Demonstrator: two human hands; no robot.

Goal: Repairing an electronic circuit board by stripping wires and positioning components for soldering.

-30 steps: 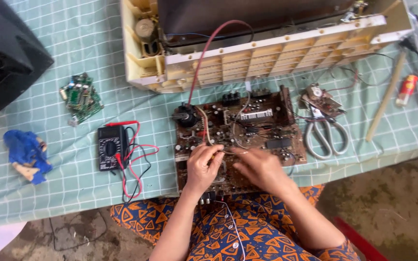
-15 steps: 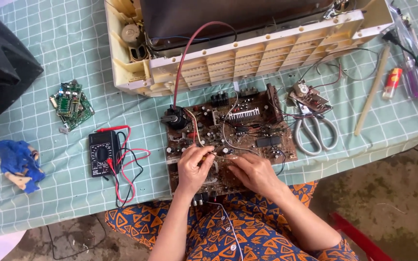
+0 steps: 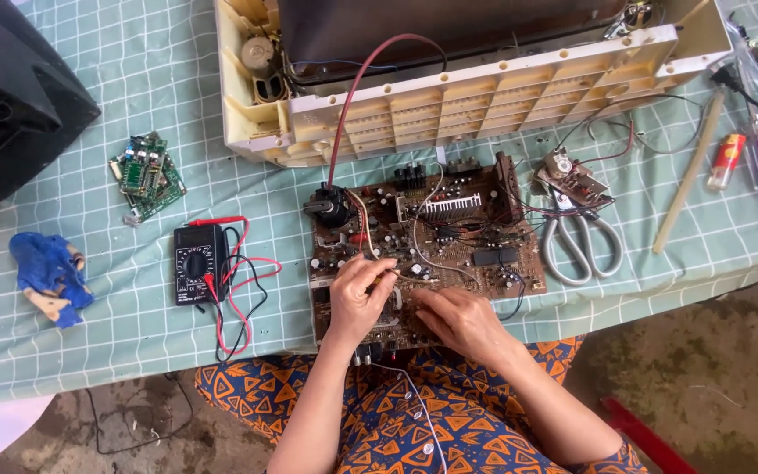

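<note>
Green checked tablecloth (image 3: 133,105): brown circuit board (image 3: 432,237) is overhanging the near edge. Left hand (image 3: 357,298) is pinching a component; right hand (image 3: 458,320) is resting flat, released. Multimeter (image 3: 196,263) left, scissors (image 3: 579,241) right.

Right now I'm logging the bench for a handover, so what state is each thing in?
Circuit board: bare, flat at the table edge, wired to the casing.
Left hand: fingertips on the board.
Right hand: flat on the board.
Cream casing: opened, insides showing.
Multimeter: face up, leads loose beside it.
Scissors: shut, lying flat.
Small green board: loose, apart.
</note>
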